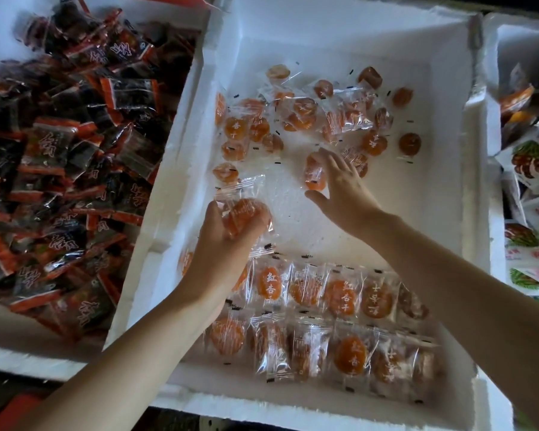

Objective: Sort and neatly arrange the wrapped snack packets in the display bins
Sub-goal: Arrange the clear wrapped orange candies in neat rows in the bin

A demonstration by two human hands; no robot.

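Foam bin (448, 88): left hand (227, 244) gripping packets (243, 213) hides row (339, 293) end.

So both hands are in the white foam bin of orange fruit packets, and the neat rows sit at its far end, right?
No. The head view shows the neat rows at the near end of the white foam bin; scattered packets lie at the far end. Left hand and right hand are inside.

Dim light is strongest on the floor of the white bin (467, 150) while the frame's corners sink dark, the clear packets (308, 287) glint, the dark packets (59, 135) at left look slightly blurred, and wide-angle bending curves the bin's edges.
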